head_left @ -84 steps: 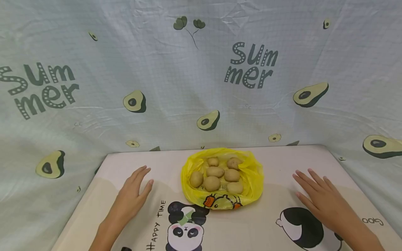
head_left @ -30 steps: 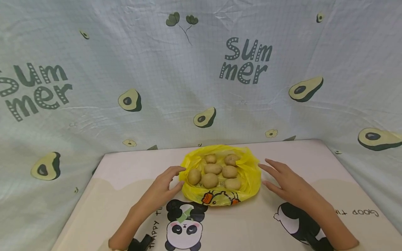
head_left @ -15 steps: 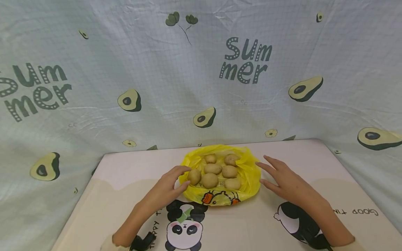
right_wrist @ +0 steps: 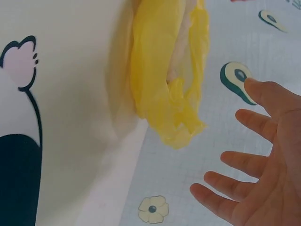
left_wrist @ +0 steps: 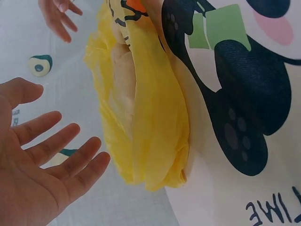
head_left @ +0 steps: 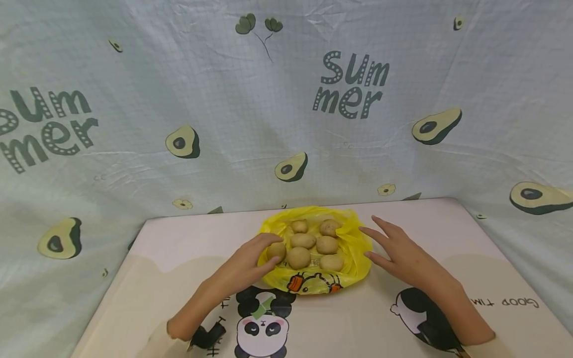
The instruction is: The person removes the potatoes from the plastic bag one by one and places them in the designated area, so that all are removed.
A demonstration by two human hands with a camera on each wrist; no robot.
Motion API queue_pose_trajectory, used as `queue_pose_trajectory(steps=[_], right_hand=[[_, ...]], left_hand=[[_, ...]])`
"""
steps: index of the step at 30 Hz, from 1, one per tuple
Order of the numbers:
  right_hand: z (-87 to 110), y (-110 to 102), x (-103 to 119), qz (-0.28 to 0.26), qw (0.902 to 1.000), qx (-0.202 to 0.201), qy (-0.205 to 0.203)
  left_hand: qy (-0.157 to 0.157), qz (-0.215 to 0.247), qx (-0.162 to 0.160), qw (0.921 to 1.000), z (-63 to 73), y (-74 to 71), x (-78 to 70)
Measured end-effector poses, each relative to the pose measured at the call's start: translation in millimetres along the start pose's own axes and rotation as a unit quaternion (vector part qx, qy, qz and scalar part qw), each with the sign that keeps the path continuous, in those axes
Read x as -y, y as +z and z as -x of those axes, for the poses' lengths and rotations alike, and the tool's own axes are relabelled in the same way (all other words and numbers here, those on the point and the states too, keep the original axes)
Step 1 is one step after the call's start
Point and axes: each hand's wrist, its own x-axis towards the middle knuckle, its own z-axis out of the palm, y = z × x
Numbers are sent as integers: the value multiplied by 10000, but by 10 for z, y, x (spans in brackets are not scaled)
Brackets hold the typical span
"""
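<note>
A yellow plastic bag (head_left: 358,253) lies spread wide at the far middle of the table, its rim rolled out round several small potatoes (head_left: 303,241). My left hand (head_left: 248,258) is over the bag's left rim, thumb and fingers spread about the leftmost potato (head_left: 276,252) in the head view. In the left wrist view that hand (left_wrist: 51,160) shows a bare palm with its fingers apart. At the bag's right rim is my right hand (head_left: 398,253), fingers spread. The right wrist view shows this hand (right_wrist: 263,160) holding nothing, facing the bag (right_wrist: 160,70).
The table (head_left: 349,328) has a printed cover with a panda (head_left: 263,330). Behind it hangs a pale curtain (head_left: 250,109) with avocado prints. A black strap (head_left: 208,335) shows at my left wrist.
Both hands have come inward from the table's sides towards the bag. The left has moved right, over the bag's rim; the right has moved left to the opposite rim. Bag and potatoes stay put.
</note>
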Motion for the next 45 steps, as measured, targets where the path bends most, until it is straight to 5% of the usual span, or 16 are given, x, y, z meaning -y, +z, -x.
queue_pose_trajectory(steps=[26, 45], right_hand=[[-459, 51, -53, -727, 9922, 762, 669], [-804, -8, -183, -1245, 9786, 1633, 96]], left_hand=[[171, 313, 668, 9971, -307, 43, 50], [385, 354, 1117, 9924, -514, 8, 79]])
